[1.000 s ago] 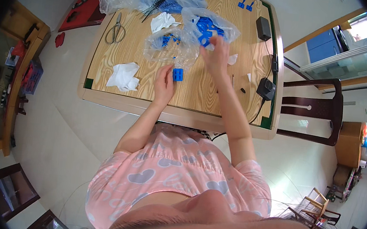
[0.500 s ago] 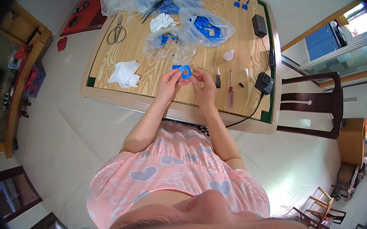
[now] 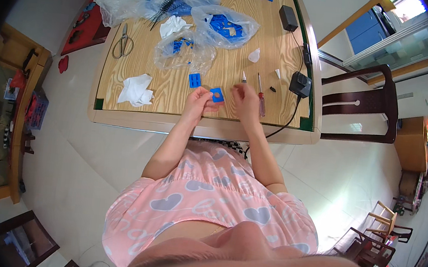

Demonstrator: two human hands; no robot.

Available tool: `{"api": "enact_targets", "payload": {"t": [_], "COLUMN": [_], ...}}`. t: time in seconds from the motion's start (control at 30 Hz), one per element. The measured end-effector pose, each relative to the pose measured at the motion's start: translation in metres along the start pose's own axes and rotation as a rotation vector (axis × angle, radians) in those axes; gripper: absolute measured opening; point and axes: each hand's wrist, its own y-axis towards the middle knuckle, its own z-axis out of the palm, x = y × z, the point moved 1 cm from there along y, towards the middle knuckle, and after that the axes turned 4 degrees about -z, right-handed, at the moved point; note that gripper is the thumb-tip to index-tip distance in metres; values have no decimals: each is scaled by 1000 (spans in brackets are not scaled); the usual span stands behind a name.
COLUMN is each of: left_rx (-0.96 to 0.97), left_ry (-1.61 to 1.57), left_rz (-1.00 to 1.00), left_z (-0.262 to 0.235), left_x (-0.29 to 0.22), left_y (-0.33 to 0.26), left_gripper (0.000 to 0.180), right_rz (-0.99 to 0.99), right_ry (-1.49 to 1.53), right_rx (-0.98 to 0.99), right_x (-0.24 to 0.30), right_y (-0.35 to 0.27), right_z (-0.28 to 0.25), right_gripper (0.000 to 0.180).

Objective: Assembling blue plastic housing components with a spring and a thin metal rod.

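Hands over wooden counter [image 3: 282, 63]: left hand [image 3: 199, 100] pinched a small blue plastic square [image 3: 217, 94] by its edge; looked light, stiff. Right hand [image 3: 243, 96] loosely curled, empty.

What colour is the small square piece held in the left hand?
Blue, with a darker spot at its middle; the square piece shows best in the head view, in the left hand.
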Motion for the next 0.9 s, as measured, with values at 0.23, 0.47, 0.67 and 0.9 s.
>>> {"api": "enact_targets", "payload": {"t": [0.23, 0.47, 0.67, 0.9], "left_rx": [69, 278, 305, 514], "left_ry": [-104, -221, -356, -573], "left_rz": [-70, -32, -89, -126], "left_z": [-4, -21, -30, -42], "left_x": [-9, 3, 12, 23], "left_y": [-3, 1, 3, 18], "left_gripper": [5, 12, 38, 49], "right_rz": [-144, 434, 89, 278], "right_ry": [-274, 713, -231, -736], "right_rx": [-34, 196, -65, 118], "right_x": [14, 17, 5, -21], "right_y": [10, -1, 19, 44], "right_z": [3, 30, 0, -14], "right_gripper": [23, 20, 27, 33]}}
